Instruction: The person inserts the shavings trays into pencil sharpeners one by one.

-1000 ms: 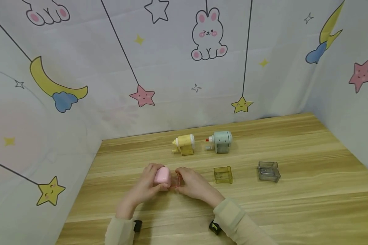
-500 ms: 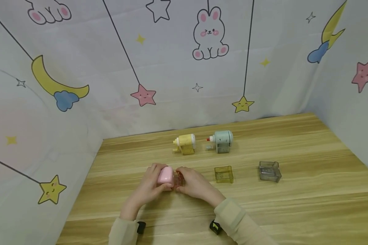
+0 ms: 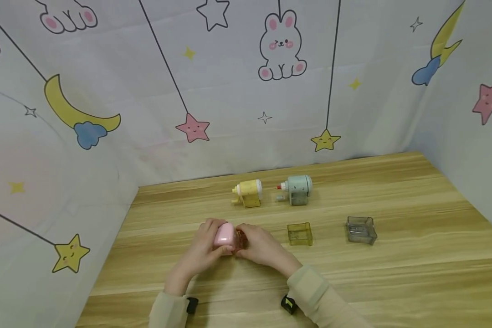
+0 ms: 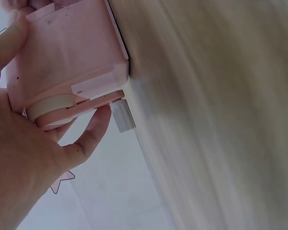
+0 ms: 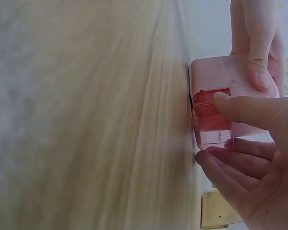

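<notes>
My left hand (image 3: 201, 248) grips a pink crank pencil sharpener (image 3: 224, 234) that rests on the table. In the left wrist view its crank arm (image 4: 81, 110) with a grey knob (image 4: 123, 116) lies along the fingers. From the other side, my right hand (image 3: 262, 246) pinches a clear red shavings drawer (image 5: 212, 120) between thumb and fingers. The right wrist view has the drawer partly inside the sharpener's opening, its outer end still sticking out.
Behind the hands stand a yellow pencil sharpener (image 3: 248, 193) and a blue-green one (image 3: 298, 189). To the right lie a clear yellow drawer (image 3: 299, 234) and a clear grey drawer (image 3: 361, 229). A printed cloth (image 3: 229, 91) encloses the table's back and sides.
The left hand has moved the pink sharpener rightward toward the right hand. Less of the red drawer shows between them, while the right hand has hardly moved.
</notes>
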The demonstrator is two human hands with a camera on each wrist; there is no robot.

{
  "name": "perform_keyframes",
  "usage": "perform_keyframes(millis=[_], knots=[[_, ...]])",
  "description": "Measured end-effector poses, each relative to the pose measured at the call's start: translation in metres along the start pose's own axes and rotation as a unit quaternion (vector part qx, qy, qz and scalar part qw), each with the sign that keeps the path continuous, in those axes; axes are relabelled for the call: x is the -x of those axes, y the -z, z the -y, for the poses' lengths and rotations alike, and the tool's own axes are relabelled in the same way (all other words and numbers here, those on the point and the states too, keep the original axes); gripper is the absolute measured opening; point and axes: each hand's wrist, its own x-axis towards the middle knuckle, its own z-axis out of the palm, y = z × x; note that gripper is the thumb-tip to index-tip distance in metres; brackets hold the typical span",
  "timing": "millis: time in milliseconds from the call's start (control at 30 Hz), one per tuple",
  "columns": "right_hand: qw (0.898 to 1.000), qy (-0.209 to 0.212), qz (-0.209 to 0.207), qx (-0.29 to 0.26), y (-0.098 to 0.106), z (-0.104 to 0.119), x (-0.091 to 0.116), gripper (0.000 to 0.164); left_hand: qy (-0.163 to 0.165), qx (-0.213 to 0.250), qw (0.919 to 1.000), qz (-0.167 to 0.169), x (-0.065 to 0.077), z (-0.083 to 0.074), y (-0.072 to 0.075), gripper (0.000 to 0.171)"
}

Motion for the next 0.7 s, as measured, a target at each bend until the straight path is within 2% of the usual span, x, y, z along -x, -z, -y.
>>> perform_keyframes(millis=[267, 500, 700], knots=[[1.0, -0.004, -0.002, -0.002, -0.0007, -0.0015, -0.0006, 0.056, -0.008, 0.0, 1.0, -0.005, -0.001, 0.0001, -0.0032, 0.058], [1.0, -0.005, -0.002, 0.005, -0.0013, -0.0016, -0.0014, 0.063, -0.005, 0.009, 1.0, 0.0, -0.0017, 0.0006, -0.0045, 0.057], [1.0, -0.001, -0.001, 0.004, -0.0012, -0.002, -0.0021, 0.061, -0.006, 0.014, 0.9999, 0.001, -0.0028, 0.0016, -0.0051, 0.058]])
